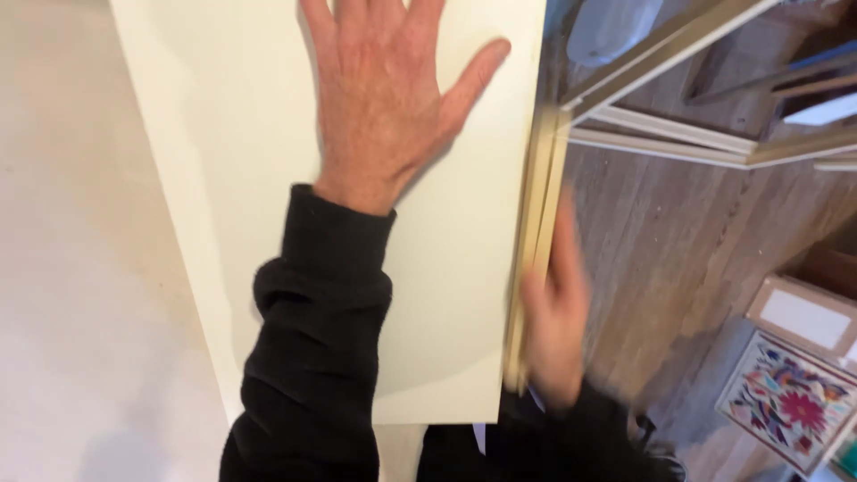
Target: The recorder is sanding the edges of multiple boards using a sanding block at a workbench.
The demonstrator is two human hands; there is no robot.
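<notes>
Head view: nearest you, your right hand (pixel 555 335), blurred, grips the pale wooden strips (pixel 534 223) against the board's right edge. Farther out, your left hand (pixel 384 85) lies spread flat on the cream board (pixel 223 178). Ease that pressure and the board may slide, misaligning the strips.

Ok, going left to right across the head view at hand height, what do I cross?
Pale tabletop → white board → left hand flat on it → wooden frame strips at the board's edge → blurred right hand → wood floor → patterned floral picture.
</notes>
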